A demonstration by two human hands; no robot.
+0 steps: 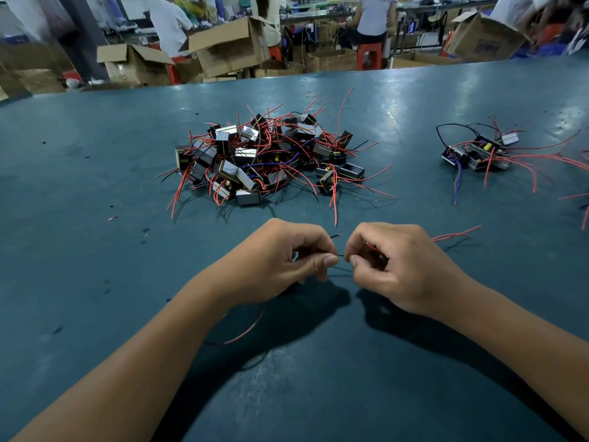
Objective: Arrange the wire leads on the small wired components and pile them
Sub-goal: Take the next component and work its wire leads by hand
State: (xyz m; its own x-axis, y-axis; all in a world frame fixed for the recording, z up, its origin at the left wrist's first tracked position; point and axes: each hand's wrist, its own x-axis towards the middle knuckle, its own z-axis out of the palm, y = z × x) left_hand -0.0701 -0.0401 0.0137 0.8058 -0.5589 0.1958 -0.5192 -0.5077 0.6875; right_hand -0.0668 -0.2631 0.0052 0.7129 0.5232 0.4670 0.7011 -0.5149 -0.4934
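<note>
Big pile (pixel 269 157): your dark boxy components lie heaped at the table's middle, red leads splaying every way, a few blue and black among them | small pile (pixel 478 153): a few components well to the right, long red leads trailing right | held piece: you pinch a thin lead (pixel 341 256) between both hands; its body is hidden

We see our left hand (pixel 280 260) and right hand (pixel 392 266) close together low over a teal table (pixel 95 186), each pinching an end of a thin dark wire (pixel 341 256) between thumb and forefinger. Red wires (pixel 455 233) trail out from behind the right hand. Farther back lies a big pile of parts (pixel 264 154), with a small pile (pixel 478 153) well apart at right. Cardboard boxes (pixel 229 43) stand beyond.
</note>
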